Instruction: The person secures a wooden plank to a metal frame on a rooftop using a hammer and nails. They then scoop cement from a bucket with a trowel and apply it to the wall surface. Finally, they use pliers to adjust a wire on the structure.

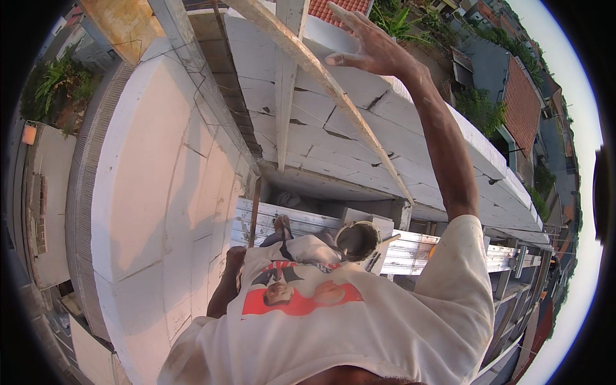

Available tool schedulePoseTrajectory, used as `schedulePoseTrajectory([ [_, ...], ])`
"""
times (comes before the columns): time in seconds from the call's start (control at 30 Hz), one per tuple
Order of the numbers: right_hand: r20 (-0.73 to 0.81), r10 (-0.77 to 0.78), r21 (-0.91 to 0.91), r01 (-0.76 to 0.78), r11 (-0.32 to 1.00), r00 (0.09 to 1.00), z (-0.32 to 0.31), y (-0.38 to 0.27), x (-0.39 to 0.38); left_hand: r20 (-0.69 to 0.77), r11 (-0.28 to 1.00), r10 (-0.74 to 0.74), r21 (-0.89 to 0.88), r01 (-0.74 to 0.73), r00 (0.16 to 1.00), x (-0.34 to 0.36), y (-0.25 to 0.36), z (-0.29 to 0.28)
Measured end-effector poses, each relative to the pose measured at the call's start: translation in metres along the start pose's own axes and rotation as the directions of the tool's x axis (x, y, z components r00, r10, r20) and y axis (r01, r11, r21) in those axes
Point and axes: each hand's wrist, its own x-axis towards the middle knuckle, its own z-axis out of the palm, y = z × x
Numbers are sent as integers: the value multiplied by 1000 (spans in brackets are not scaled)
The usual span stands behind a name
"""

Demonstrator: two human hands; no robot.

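My right hand [372, 51] is raised at the top of the view, fingers stretched and thumb apart, with nothing in it. It is by the top edge of the white block wall [359, 115]; whether it touches the blocks I cannot tell. My left hand [235, 258] hangs low beside my waist, near the left block wall [160, 192]. Its fingers are too small and hidden to make out. In front of my body stands a bucket [357, 242] with grey material inside. A light stick [389, 239] shows at the bucket's right side.
A long wooden pole [321, 74] slants across the corner between the walls. Upright beams [285, 96] stand behind it. My bare feet [282, 224] are on a pale metal platform [308, 223], high above ground. Tiled roofs [520, 102] lie below on the right.
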Motion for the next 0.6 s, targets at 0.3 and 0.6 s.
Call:
schedulePoseTrajectory([
  [0.3,147,344,668,-350,657,927,-35,-131,-212,745,302,-268,-537,787,611,86,149,-79],
  [0.6,544,589,145,-624,-768,-598,138,-398,-624,831,740,-539,391,547,136,184,237,-42],
])
